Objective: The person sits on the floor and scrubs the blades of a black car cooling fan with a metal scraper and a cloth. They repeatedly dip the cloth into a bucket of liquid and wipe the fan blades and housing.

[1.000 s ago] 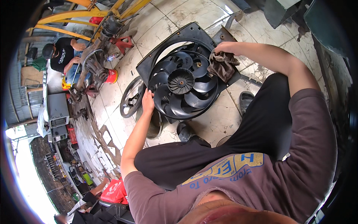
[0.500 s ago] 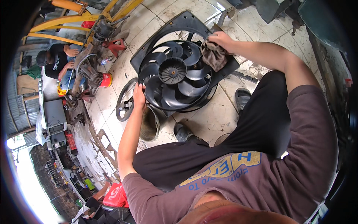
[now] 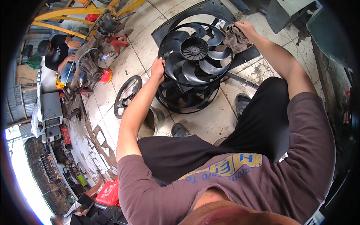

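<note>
In front of me a black radiator fan (image 3: 194, 48) with curved blades sits in its flat black shroud (image 3: 245, 56), tilted up off the floor. My left hand (image 3: 158, 70) is closed on the ring at the fan's left edge. At the far right side of the shroud, my right hand (image 3: 246, 29) grips a crumpled brown rag (image 3: 235, 40) against it; the fingertips are partly hidden. Beneath the near edge of the upper fan, a second black fan (image 3: 187, 100) shows in part.
A steering wheel (image 3: 118, 102) and a bucket (image 3: 153, 122) stand left of the fans on the cracked tile floor (image 3: 221, 123). Farther left, a co-worker (image 3: 60, 52) crouches by an axle (image 3: 88, 67), a red jack stand (image 3: 117, 43) and a red tub (image 3: 106, 75).
Both hands have shifted right and away with the upper fan and shroud. More of the second fan below now shows. The rag remains in my right hand.
</note>
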A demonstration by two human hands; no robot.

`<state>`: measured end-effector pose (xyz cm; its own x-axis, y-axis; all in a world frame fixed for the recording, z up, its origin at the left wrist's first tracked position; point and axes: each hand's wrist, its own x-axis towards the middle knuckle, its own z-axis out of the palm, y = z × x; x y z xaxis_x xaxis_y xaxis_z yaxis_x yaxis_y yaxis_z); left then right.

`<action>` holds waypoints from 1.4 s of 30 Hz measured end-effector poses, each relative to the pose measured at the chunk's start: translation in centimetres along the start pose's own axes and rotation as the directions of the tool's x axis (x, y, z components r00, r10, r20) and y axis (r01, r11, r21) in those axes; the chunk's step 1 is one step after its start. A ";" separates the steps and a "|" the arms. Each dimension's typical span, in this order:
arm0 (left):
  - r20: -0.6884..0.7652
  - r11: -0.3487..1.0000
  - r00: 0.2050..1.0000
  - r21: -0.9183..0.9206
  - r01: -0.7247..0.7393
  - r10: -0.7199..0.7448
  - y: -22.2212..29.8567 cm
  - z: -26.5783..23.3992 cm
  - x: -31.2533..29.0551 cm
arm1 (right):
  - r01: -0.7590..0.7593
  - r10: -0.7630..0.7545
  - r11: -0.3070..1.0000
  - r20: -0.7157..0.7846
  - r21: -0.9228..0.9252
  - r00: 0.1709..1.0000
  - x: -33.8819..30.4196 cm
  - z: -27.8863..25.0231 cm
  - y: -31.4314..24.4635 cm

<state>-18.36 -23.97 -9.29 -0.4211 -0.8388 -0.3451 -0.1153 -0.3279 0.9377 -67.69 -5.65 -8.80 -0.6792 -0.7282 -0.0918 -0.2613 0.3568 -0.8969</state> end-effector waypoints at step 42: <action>-0.114 0.947 0.942 0.021 0.321 -0.317 -6.5 -15.3 -13.8 | -0.185 0.229 0.972 0.771 -0.147 0.594 -12.7 14.3 -11.4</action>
<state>1.97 -16.97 -11.24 -0.2575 -0.7352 -0.6270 -0.2631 -0.5710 0.7776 -46.33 -8.84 -3.63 0.0652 -0.8020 -0.5937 -0.2292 0.5670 -0.7912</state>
